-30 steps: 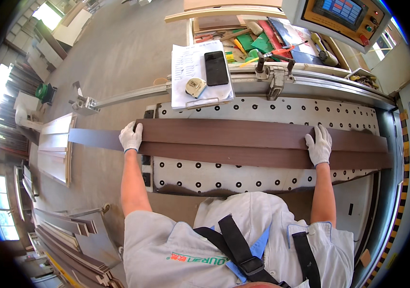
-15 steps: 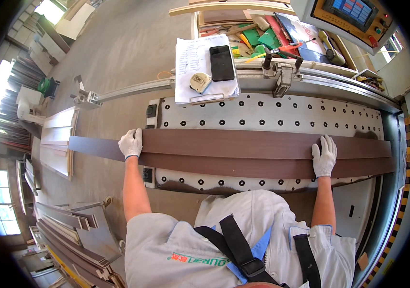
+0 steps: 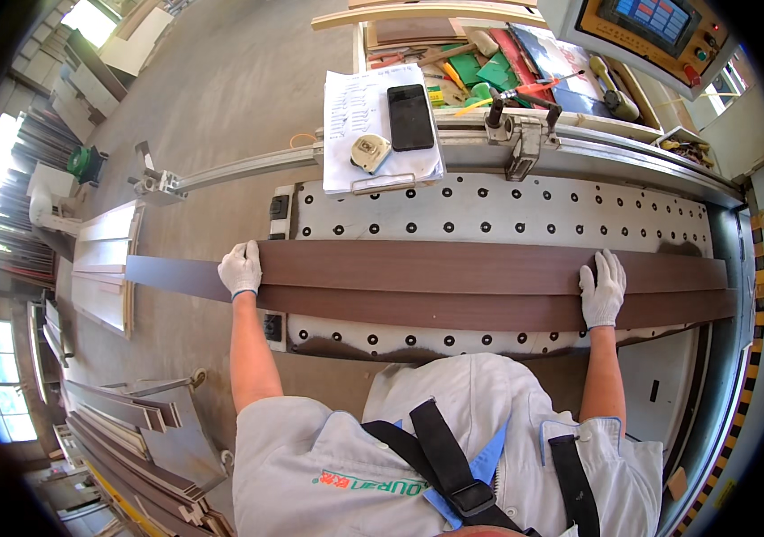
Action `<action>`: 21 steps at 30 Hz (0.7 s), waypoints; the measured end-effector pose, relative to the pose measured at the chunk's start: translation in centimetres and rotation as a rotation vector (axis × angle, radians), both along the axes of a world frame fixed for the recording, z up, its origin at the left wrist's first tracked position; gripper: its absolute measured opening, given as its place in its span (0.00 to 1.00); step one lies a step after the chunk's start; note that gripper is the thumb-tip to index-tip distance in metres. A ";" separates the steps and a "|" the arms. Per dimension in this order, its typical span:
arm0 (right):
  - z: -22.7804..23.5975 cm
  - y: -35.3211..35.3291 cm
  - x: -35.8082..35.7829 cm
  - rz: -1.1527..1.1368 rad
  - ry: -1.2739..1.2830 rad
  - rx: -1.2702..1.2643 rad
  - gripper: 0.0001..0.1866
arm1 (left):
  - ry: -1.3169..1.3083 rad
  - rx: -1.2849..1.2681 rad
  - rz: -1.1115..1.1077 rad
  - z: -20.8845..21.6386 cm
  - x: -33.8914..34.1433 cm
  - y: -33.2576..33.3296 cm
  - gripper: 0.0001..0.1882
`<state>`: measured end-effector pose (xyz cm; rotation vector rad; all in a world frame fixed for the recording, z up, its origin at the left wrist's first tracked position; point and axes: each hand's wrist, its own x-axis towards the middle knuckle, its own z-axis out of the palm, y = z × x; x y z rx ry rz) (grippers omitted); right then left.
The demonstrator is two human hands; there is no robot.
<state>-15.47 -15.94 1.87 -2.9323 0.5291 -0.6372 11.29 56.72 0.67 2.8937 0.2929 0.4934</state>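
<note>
Two long dark-brown boards lie lengthwise in front of me, the far board and the near board, their long edges touching or slightly overlapping. They rest on a pale metal table dotted with black round fittings, and run out past its left end. My left hand, in a white knit glove, is closed on the boards near that end, its fingers bent; which board it grips is hard to tell. Gloved likewise, my right hand lies across both boards toward their right end, fingers stretched out and thumb apart.
Beyond the boards, a clipboard with papers carries a phone and a tape measure. A metal rail with a clamp block crosses behind. Further off are a tool tray and a control panel. Stacked boards stand at left.
</note>
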 end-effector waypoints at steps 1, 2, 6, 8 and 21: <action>0.0 0.0 0.0 -0.001 0.002 -0.001 0.26 | -0.007 0.011 0.000 -0.2 0.1 0.2 0.23; 0.0 0.0 0.0 -0.003 0.004 -0.001 0.26 | 0.007 0.002 0.005 -0.5 0.2 0.4 0.23; -0.1 -0.1 -0.1 -0.006 0.002 0.012 0.26 | 0.053 -0.046 0.021 0.2 0.3 0.1 0.23; 0.0 0.0 0.0 -0.004 -0.001 0.024 0.26 | 0.049 -0.088 0.033 0.5 0.1 0.0 0.23; 0.0 0.1 0.0 -0.011 -0.013 0.012 0.25 | -0.024 -0.237 0.111 0.7 -0.5 -1.1 0.24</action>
